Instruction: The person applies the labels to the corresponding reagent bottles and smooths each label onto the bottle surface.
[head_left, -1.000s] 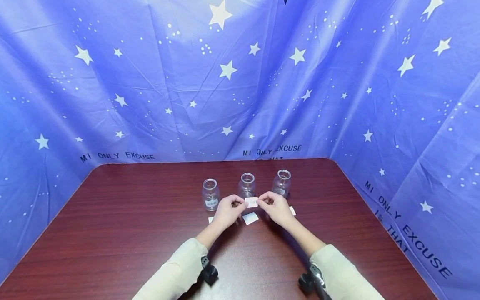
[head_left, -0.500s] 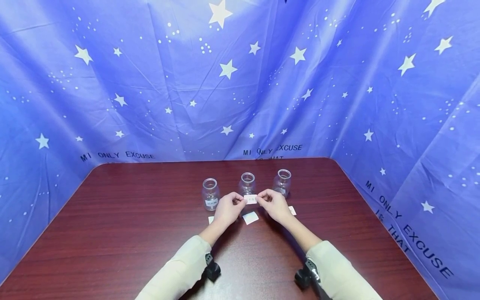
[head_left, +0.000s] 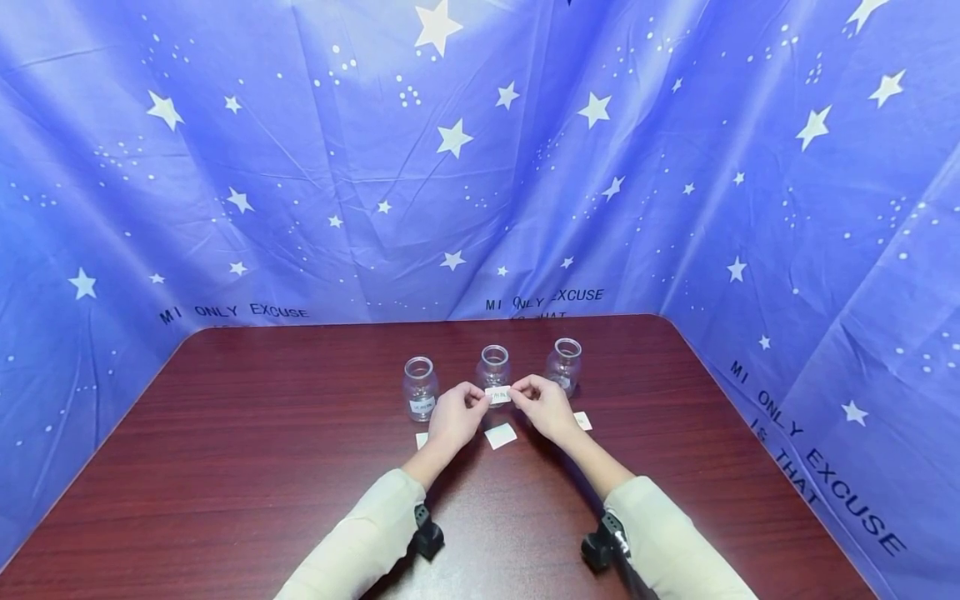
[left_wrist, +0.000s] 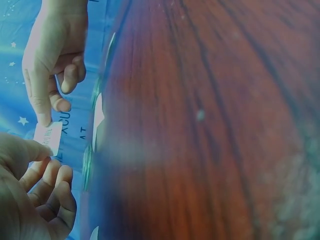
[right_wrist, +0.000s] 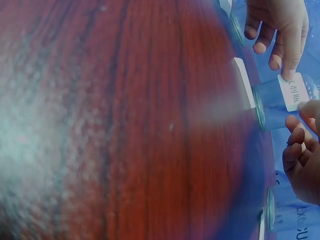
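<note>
A small white label (head_left: 497, 395) with handwritten marks is stretched between both hands, right at the front of the middle glass jar (head_left: 494, 364). My left hand (head_left: 456, 416) pinches its left end between thumb and forefinger. The opposite end is pinched by my right hand (head_left: 547, 408). In the right wrist view, the label (right_wrist: 293, 93) overlaps the jar's wall, with writing facing the camera. The other fingers of both hands curl loosely below it. On the left stands a glass jar (head_left: 420, 385) bearing a similar label (head_left: 423, 407).
A third glass jar (head_left: 564, 367) stands to the right, partly behind my right hand. White paper pieces lie before the jars: one in the middle (head_left: 501, 436), one at the right (head_left: 582, 421), and one half hidden by my left wrist. A starry blue curtain (head_left: 450, 208) surrounds the brown table (head_left: 225, 467).
Both hands have moved a little forward, carrying the label from in front of the middle jar up against its front in the head view. The jars and paper pieces have stayed put.
</note>
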